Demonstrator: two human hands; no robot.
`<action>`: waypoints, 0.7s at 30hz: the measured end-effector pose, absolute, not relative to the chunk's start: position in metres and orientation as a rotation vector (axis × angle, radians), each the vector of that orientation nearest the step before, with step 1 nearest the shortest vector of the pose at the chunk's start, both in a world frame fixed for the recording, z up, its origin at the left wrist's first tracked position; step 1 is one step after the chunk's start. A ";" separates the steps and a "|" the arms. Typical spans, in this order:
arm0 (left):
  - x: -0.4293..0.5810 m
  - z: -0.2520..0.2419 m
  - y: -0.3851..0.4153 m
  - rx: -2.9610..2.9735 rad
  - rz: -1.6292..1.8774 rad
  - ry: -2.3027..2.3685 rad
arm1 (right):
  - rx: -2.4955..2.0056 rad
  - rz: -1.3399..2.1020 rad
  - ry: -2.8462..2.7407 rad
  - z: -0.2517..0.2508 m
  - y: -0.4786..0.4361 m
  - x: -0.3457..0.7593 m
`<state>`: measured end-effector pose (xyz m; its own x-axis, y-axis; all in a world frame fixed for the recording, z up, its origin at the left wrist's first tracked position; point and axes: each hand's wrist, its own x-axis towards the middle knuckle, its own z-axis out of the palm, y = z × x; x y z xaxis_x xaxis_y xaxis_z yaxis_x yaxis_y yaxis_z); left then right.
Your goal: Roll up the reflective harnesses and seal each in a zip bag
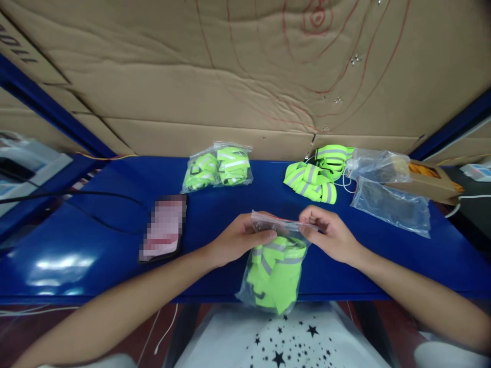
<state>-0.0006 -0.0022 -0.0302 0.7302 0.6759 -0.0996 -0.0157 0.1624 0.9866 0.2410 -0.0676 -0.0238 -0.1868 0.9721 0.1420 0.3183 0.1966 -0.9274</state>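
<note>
A clear plastic bag (273, 278) holding a folded neon-green strap with grey reflective stripes hangs in front of me, over the near edge of the blue table (95, 240). My left hand (240, 237) pinches the left side of the bag's top edge. My right hand (328, 232) pinches the right side of that edge. Both hands are closed on the bag's mouth.
Two filled bags (218, 166) of green straps lie at the back centre. A loose pile of green reflective straps (314, 176) sits back right, beside empty clear bags (391, 204) and a cardboard box (433, 179). A phone (164, 227) lies left of my hands. Cardboard lines the back wall.
</note>
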 end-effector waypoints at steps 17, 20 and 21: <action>0.000 -0.033 -0.001 1.452 0.418 0.527 | -1.255 1.180 -1.710 -0.026 -0.068 0.242; 0.001 -0.032 -0.003 1.442 0.417 0.512 | -1.256 1.225 -1.698 -0.027 -0.069 0.243; 0.001 -0.032 -0.003 1.437 0.425 0.511 | -1.256 1.229 -1.696 -0.026 -0.069 0.243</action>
